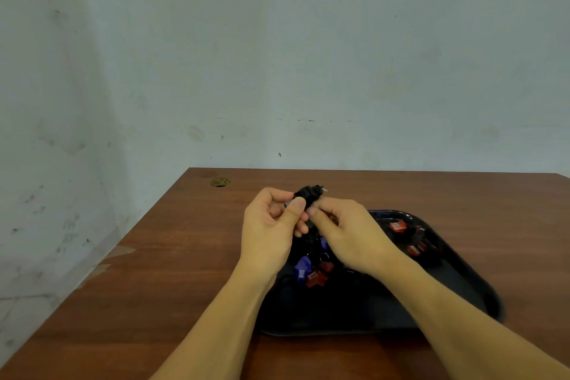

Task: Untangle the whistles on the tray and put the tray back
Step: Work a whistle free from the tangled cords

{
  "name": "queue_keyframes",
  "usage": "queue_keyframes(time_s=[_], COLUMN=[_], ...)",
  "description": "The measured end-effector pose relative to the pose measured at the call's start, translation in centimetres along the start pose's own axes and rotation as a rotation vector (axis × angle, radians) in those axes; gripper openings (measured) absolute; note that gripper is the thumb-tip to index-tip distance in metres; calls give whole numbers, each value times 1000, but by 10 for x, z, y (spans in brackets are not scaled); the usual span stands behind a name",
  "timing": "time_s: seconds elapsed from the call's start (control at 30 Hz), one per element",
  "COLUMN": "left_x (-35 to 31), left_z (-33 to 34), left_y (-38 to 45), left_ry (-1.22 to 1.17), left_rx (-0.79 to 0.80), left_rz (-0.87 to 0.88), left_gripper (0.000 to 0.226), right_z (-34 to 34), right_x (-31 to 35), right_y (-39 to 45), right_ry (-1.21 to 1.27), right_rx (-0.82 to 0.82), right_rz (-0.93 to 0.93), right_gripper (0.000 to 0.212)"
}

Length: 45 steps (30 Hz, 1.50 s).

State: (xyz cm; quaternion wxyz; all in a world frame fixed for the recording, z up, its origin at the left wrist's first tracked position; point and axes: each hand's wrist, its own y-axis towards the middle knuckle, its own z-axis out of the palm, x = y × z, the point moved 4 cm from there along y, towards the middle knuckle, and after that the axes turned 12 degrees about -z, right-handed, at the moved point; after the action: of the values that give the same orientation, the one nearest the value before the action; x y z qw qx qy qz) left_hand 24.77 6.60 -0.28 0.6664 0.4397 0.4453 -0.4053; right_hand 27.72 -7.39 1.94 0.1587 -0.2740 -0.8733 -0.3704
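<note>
Both hands meet above the near-left part of a black tray (481,296) that lies on a brown wooden table (172,256). The left hand (271,225) pinches a black whistle (310,193) between thumb and curled fingers (298,204), and the right hand (348,231) grips the same cluster from the other side with its fingers bent close round it. The black whistle is lifted clear of the tray; its long axis runs roughly left to right and slightly away, with a small metal ring end pointing to the upper right. From the hands a tangle hangs straight down toward the tray: a blue whistle (301,267) and a red whistle (316,278) dangle at its lower end, just above or touching the tray floor; which one I cannot tell. More red whistles (398,226) lie in the tray's far right corner, well apart from the hanging bunch. A small round hole (220,182) sits near the table's far left corner.
</note>
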Motion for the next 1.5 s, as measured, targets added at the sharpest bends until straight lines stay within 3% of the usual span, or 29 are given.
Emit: queue_keyframes(time_s=[0.2,0.33,0.53,0.73,0.9,1.03,1.13,1.27,1.5], left_x=[1,-4,-12,-18,-17,-14,-9,-3,0], left_z=[-2,5,17,20,23,19,15,9,0], left_y=[-1,-8,-18,-20,-20,-17,-12,-6,-2], left_ry=[493,528,468,187,10,-75,-58,20,254], left_rx=[-68,31,213,312,309,250,174,61,-52], left_rz=[72,114,117,99,58,6,-5,-2,16], left_gripper=[12,10,13,12,10,5,6,4,7], right_z=[-19,-47,-66,-63,-33,-11,-5,-6,-12], right_x=[22,30,18,1,-17,-27,-27,-19,-1], right_y=[-5,7,20,17,3,-12,-15,-17,-24], right_ry=[-366,-373,-181,281,680,813,741,434,-91], right_rx=[237,157,71,44,-29,-88,-157,-203,6], right_rz=[-86,-74,-9,187,323,375,335,144,-11], right_gripper=[20,24,30,40,36,56,49,32,19])
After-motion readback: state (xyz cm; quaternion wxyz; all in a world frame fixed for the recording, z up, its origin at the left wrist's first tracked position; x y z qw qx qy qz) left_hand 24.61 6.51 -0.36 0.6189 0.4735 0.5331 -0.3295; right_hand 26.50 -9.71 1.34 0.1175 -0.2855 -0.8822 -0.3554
